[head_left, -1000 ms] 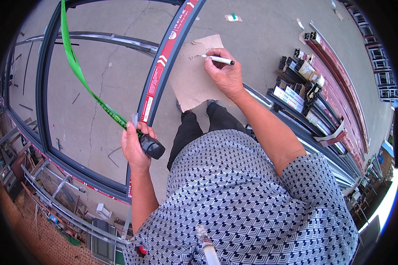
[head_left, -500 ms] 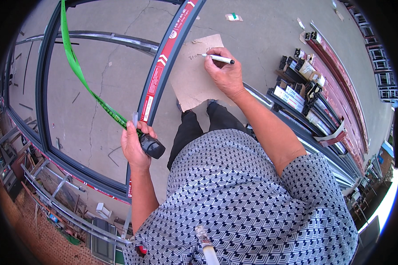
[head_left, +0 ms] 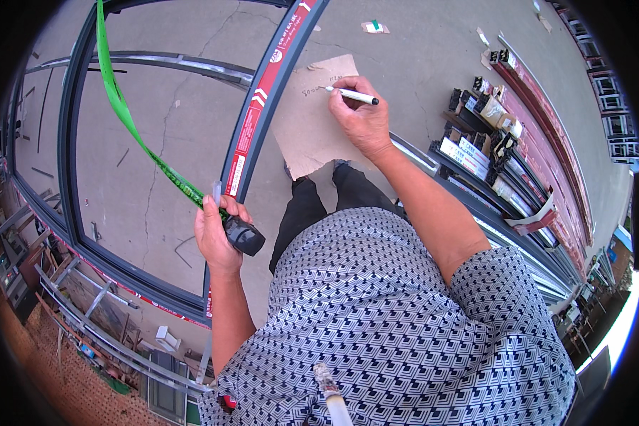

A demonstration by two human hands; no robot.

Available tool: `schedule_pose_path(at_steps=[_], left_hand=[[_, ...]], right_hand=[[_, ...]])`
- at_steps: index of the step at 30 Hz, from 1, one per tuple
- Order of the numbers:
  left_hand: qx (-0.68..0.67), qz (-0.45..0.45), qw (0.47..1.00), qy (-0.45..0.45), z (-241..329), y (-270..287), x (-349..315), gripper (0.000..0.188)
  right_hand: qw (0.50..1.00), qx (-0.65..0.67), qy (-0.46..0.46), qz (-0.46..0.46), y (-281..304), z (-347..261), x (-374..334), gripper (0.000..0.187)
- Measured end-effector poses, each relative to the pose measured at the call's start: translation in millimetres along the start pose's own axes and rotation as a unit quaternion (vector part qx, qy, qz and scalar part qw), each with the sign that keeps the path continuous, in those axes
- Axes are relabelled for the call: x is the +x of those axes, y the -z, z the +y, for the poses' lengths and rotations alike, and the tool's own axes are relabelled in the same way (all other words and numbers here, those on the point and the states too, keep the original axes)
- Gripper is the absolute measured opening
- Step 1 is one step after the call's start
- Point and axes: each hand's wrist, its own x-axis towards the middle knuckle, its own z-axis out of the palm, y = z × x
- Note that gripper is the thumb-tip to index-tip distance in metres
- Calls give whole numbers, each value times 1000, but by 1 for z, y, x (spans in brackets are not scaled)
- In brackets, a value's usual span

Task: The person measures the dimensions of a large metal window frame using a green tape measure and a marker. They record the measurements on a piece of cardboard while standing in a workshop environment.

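My right hand [head_left: 361, 117] grips a white marker pen [head_left: 355, 94] with a black end. Its tip meets a torn sheet of brown cardboard [head_left: 309, 138], which bears a few handwritten marks. In my left hand [head_left: 220, 231] is a black tape measure [head_left: 244, 236], its green blade [head_left: 131, 128] drawn out toward the upper left. A small translucent piece [head_left: 216, 190] sticks up by the left fingers; its kind I cannot make out. Close beyond that hand runs a dark metal frame [head_left: 259, 106] with a red printed strip along it.
Bundled metal profiles [head_left: 490, 149] and long reddish bars [head_left: 547, 121] lie on the right. A ladder-like metal rack [head_left: 113, 323] stands lower left. A cigarette [head_left: 334, 397] with ash pokes in at the lower edge. The concrete floor [head_left: 177, 135] has cracks and scraps.
The marker tip has shifted very slightly to the right on the cardboard. My left hand, the tape measure and the frame look the same.
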Motion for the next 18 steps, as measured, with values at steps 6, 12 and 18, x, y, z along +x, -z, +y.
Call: schedule_pose_path(at_steps=[6,12,18], left_hand=[[0,3,1000,1,0,0,0,36],[6,-7,1000,3,1,1,-1,33],[13,7,1000,-1,0,3,1,32]], right_hand=[[999,-49,16,-17,2,-4,0,12],[999,22,-24,-3,6,-5,-3,10],[995,85,-45,-16,15,-20,-6,10]])
